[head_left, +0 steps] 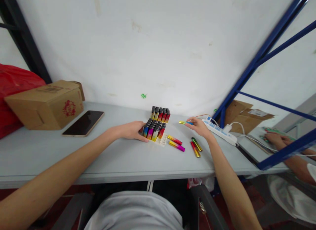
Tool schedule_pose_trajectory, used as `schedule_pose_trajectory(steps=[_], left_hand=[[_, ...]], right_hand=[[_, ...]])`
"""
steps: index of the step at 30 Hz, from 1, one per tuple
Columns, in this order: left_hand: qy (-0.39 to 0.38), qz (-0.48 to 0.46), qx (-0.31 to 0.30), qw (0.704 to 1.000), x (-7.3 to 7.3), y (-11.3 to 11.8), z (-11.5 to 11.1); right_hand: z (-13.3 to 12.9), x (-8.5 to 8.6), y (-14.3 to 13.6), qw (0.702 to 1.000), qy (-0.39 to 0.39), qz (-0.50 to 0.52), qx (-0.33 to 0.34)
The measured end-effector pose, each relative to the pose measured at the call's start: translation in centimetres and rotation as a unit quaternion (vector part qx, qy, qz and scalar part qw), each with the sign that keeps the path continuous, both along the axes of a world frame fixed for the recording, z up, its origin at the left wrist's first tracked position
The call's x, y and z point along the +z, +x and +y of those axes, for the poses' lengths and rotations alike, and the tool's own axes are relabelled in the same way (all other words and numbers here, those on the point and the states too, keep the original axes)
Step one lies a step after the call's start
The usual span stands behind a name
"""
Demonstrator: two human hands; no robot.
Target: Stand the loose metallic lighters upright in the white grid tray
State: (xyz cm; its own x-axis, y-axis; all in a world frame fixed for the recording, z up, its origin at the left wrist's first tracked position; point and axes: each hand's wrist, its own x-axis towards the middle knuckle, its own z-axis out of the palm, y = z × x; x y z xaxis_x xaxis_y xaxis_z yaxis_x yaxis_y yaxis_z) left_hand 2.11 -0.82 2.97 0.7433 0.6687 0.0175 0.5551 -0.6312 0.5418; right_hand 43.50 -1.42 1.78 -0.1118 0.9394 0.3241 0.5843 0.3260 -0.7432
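Note:
My left hand (pixel 130 129) grips the left side of a white holed tray (pixel 163 140), its thumb along the front. Upright in that tray stands a block of shiny multicoloured lighters (pixel 150 132) with black tops; the tray's right end shows bare holes. Behind it is a second upright group of lighters (pixel 160 114), mostly yellow and red. To the right, my right hand (pixel 199 127) pinches a yellow and blue lighter (pixel 183 122) just over or on the table. Between the hands lie a red-yellow lighter (pixel 174 140) and a yellow-purple lighter (pixel 176 146).
Two more lighters (pixel 197 147) lie at front right. A white power strip (pixel 219 131) with cables runs beside a blue metal frame (pixel 247 75). At left are a phone (pixel 84 123), a cardboard box (pixel 49 104) and a red bag (pixel 14 88). Another person's hands (pixel 276 139) show at far right.

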Motion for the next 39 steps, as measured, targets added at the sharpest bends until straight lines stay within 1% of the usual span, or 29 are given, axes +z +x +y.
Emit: schedule_pose_trajectory(steps=[2, 3, 6, 8, 10, 12, 14, 15, 17, 19, 21, 23, 26, 30, 36, 39], left_hand=[[-0.004, -0.003, -0.003, 1.0, 0.0, 0.0, 0.1], [-0.007, -0.007, -0.007, 1.0, -0.1, -0.1, 0.1], [-0.013, -0.014, -0.015, 1.0, -0.4, -0.1, 0.3], [-0.012, -0.01, -0.012, 1.0, -0.6, -0.1, 0.5], [-0.007, -0.003, -0.006, 1.0, -0.7, -0.1, 0.5], [0.001, -0.004, -0.007, 1.0, -0.8, -0.2, 0.6], [0.002, -0.015, -0.019, 1.0, -0.9, -0.2, 0.6], [-0.001, -0.021, -0.027, 0.999, -0.9, -0.2, 0.7], [-0.003, -0.027, -0.034, 0.999, -0.8, -0.1, 0.7], [-0.004, -0.018, -0.032, 0.999, -0.7, -0.1, 0.6], [-0.004, -0.006, -0.025, 1.0, -0.5, 0.0, 0.4], [-0.003, -0.001, -0.016, 1.0, -0.3, 0.0, 0.2], [-0.005, -0.007, -0.013, 1.0, -0.1, 0.1, 0.0], [-0.013, -0.009, -0.019, 1.0, -0.1, 0.0, 0.0], [0.001, 0.0, -0.012, 1.0, -0.1, 0.1, 0.1], [-0.002, -0.002, -0.013, 1.0, -0.2, 0.1, 0.1]], right_hand=[[-0.1, 0.4, -1.5, 0.997, 0.026, 0.075, -0.012], [-0.1, 0.6, -2.3, 0.992, 0.026, 0.119, -0.012], [-0.5, 1.3, -4.9, 0.968, -0.005, 0.253, 0.002], [-0.9, 1.9, -6.6, 0.949, -0.037, 0.309, 0.038], [-1.2, 2.6, -8.1, 0.939, -0.066, 0.325, 0.094], [-1.4, 3.2, -9.4, 0.938, -0.086, 0.306, 0.136], [-1.3, 3.5, -10.5, 0.955, -0.077, 0.255, 0.131], [-1.2, 3.5, -10.9, 0.968, -0.051, 0.218, 0.11], [-0.9, 3.0, -11.7, 0.989, 0.032, 0.135, 0.049], [-0.8, 2.1, -12.3, 0.992, 0.108, 0.07, -0.007], [-0.9, 1.1, -12.4, 0.989, 0.139, 0.028, -0.03], [-1.3, 0.4, -12.3, 0.989, 0.146, 0.0, -0.035], [-1.7, 0.0, -11.9, 0.986, 0.157, -0.032, -0.041], [-1.9, 0.1, -11.6, 0.984, 0.164, -0.049, -0.039], [-1.8, 0.1, -11.6, 0.986, 0.155, -0.048, -0.047], [-2.1, 0.1, -11.7, 0.985, 0.16, -0.054, -0.039]])
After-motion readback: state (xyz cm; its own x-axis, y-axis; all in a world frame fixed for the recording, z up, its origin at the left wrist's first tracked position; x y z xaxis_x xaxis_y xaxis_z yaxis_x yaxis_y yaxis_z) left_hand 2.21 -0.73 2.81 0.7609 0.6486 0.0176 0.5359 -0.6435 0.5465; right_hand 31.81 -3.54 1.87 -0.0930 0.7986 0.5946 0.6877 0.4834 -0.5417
